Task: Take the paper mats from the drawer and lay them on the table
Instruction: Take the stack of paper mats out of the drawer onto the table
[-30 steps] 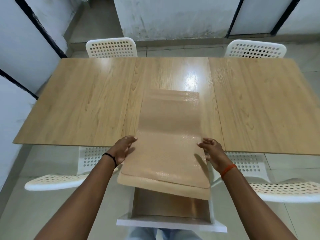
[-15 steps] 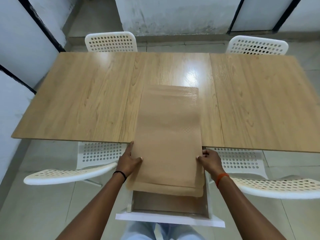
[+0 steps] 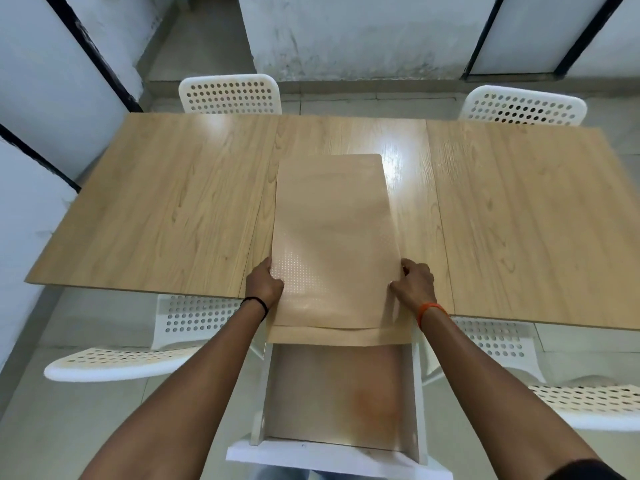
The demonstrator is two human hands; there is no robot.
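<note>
A stack of brown paper mats [image 3: 334,237] lies lengthwise on the middle of the wooden table [image 3: 166,209], its near end hanging over the table's front edge above the drawer. My left hand [image 3: 265,284] grips the stack's left edge and my right hand [image 3: 414,284] grips its right edge, both at the table's front edge. Below them the white drawer [image 3: 337,457] stands pulled out, its brownish bottom bare in the part that shows.
Two white perforated chairs stand at the far side of the table [image 3: 230,93] [image 3: 523,105]. Two more are tucked at the near side, left [image 3: 121,362] and right [image 3: 585,400] of the drawer. Walls with black frames close in at the left and back.
Both hands have slid the stack of mats farther onto the table, away from me. The stack now lies flatter, and more of the drawer's bottom is uncovered.
</note>
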